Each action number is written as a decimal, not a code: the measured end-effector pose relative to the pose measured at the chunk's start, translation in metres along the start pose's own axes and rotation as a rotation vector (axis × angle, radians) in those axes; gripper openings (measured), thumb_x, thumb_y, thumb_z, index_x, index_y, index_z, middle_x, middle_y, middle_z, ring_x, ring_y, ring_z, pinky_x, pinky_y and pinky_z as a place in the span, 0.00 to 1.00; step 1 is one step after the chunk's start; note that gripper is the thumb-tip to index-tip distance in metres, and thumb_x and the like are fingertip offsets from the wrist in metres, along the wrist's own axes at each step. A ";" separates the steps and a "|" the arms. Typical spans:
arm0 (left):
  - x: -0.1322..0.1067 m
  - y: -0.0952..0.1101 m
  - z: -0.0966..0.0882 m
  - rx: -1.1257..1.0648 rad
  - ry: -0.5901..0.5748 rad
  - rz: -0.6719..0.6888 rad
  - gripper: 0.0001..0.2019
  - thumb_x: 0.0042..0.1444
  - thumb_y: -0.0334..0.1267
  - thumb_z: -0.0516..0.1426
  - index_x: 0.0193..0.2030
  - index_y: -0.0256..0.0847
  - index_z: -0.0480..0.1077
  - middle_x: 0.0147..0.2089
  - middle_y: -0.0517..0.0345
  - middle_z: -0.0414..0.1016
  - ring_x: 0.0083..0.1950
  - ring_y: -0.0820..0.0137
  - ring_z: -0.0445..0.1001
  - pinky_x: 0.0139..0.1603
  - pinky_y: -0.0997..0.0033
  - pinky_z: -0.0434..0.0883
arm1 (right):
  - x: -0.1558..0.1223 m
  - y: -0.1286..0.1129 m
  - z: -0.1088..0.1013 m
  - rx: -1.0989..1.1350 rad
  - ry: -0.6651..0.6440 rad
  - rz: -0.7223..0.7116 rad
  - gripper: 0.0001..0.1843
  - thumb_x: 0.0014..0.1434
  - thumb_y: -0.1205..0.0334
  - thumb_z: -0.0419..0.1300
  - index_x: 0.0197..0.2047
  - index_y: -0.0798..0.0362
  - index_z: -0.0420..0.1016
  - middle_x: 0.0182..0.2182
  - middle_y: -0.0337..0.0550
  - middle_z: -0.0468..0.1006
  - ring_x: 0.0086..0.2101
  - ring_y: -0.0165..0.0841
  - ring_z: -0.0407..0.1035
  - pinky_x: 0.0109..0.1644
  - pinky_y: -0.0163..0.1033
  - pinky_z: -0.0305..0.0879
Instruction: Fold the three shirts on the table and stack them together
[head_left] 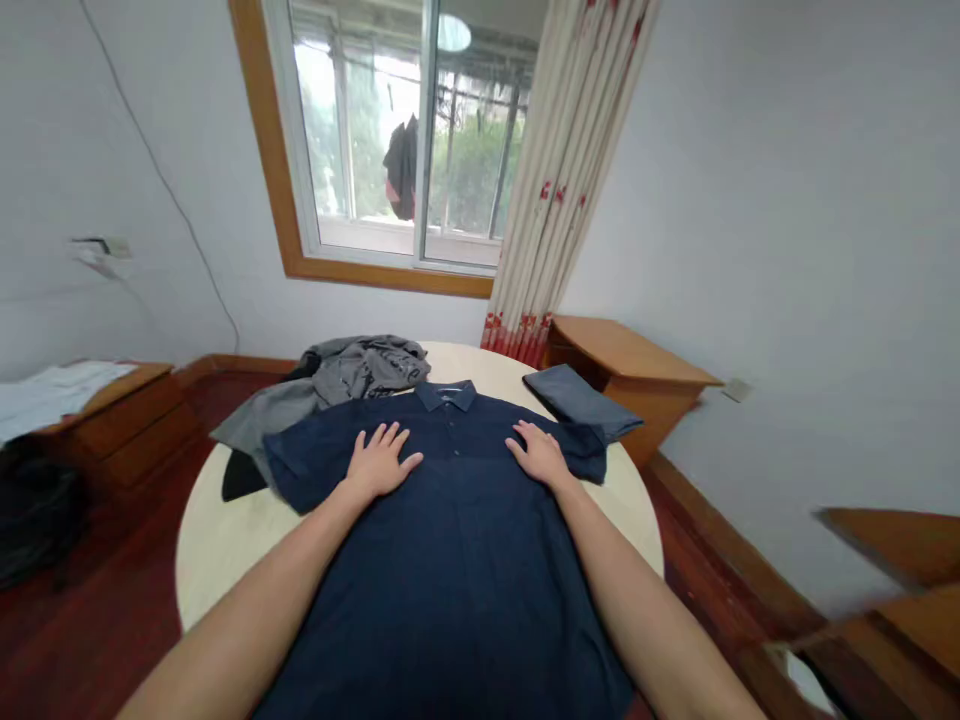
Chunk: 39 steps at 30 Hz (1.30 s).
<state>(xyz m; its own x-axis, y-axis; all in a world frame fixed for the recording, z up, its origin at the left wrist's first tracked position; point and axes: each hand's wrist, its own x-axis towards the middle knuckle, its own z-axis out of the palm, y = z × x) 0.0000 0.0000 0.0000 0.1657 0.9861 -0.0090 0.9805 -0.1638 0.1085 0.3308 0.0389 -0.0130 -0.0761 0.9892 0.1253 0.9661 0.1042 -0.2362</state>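
Observation:
A dark blue polo shirt (457,560) lies spread face up on a round cream table (225,530), collar at the far side. My left hand (381,460) rests flat on its chest left of the placket, fingers spread. My right hand (538,452) lies flat on the chest near the right shoulder, fingers stretched out. Neither hand holds anything.
A heap of grey clothes (352,375) lies beyond the shirt on the left. A folded grey-blue garment (581,400) sits at the table's far right. Wooden cabinets stand at the right (630,365) and left (120,415). A window and curtain are behind.

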 end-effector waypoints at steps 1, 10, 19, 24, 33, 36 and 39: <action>0.002 0.000 -0.003 -0.005 0.002 -0.006 0.38 0.65 0.64 0.40 0.74 0.43 0.54 0.77 0.52 0.47 0.76 0.54 0.44 0.72 0.40 0.44 | -0.001 0.000 0.001 -0.006 0.015 -0.011 0.30 0.69 0.46 0.47 0.67 0.53 0.64 0.69 0.48 0.58 0.68 0.41 0.51 0.70 0.55 0.46; 0.041 0.004 -0.044 0.047 -0.190 0.088 0.53 0.44 0.65 0.64 0.74 0.46 0.53 0.77 0.42 0.43 0.76 0.42 0.42 0.69 0.32 0.44 | 0.015 -0.022 -0.026 -0.153 -0.210 0.016 0.35 0.69 0.44 0.45 0.72 0.55 0.55 0.71 0.53 0.52 0.69 0.45 0.48 0.70 0.59 0.41; 0.070 0.008 -0.008 -0.104 -0.097 0.135 0.34 0.68 0.59 0.34 0.74 0.48 0.51 0.78 0.58 0.41 0.77 0.54 0.37 0.71 0.36 0.41 | 0.046 -0.096 0.009 -0.042 -0.139 -0.060 0.36 0.70 0.42 0.39 0.73 0.54 0.51 0.73 0.48 0.47 0.71 0.43 0.39 0.71 0.56 0.37; 0.078 -0.007 0.005 -0.076 0.001 0.041 0.40 0.63 0.67 0.37 0.75 0.45 0.49 0.77 0.56 0.41 0.77 0.53 0.37 0.73 0.44 0.41 | 0.064 -0.060 0.017 -0.028 -0.110 -0.028 0.40 0.68 0.38 0.38 0.74 0.54 0.50 0.74 0.45 0.45 0.71 0.42 0.37 0.72 0.53 0.35; 0.075 0.003 -0.005 -0.008 -0.038 -0.045 0.41 0.64 0.66 0.37 0.76 0.43 0.46 0.78 0.53 0.37 0.77 0.50 0.36 0.73 0.41 0.40 | 0.069 -0.048 -0.001 -0.167 -0.145 0.081 0.39 0.69 0.40 0.36 0.74 0.56 0.48 0.73 0.49 0.46 0.71 0.45 0.40 0.71 0.56 0.37; 0.051 0.011 -0.006 0.021 0.014 0.018 0.36 0.67 0.61 0.37 0.76 0.43 0.45 0.78 0.53 0.37 0.77 0.51 0.36 0.73 0.40 0.38 | 0.042 -0.058 -0.005 -0.249 -0.089 0.058 0.35 0.71 0.47 0.37 0.72 0.58 0.55 0.71 0.55 0.54 0.69 0.49 0.47 0.69 0.59 0.40; 0.010 0.014 -0.003 -0.020 0.010 0.190 0.34 0.69 0.58 0.37 0.75 0.44 0.47 0.77 0.54 0.40 0.77 0.55 0.37 0.73 0.41 0.39 | 0.000 -0.053 -0.009 -0.319 0.045 -0.112 0.30 0.71 0.51 0.40 0.66 0.59 0.66 0.66 0.58 0.63 0.66 0.48 0.53 0.69 0.58 0.42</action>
<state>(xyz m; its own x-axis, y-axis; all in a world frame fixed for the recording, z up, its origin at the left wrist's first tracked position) 0.0148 0.0076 0.0046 0.3468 0.9376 0.0235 0.9292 -0.3469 0.1271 0.2816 0.0319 0.0083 -0.1824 0.9671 0.1773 0.9813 0.1678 0.0943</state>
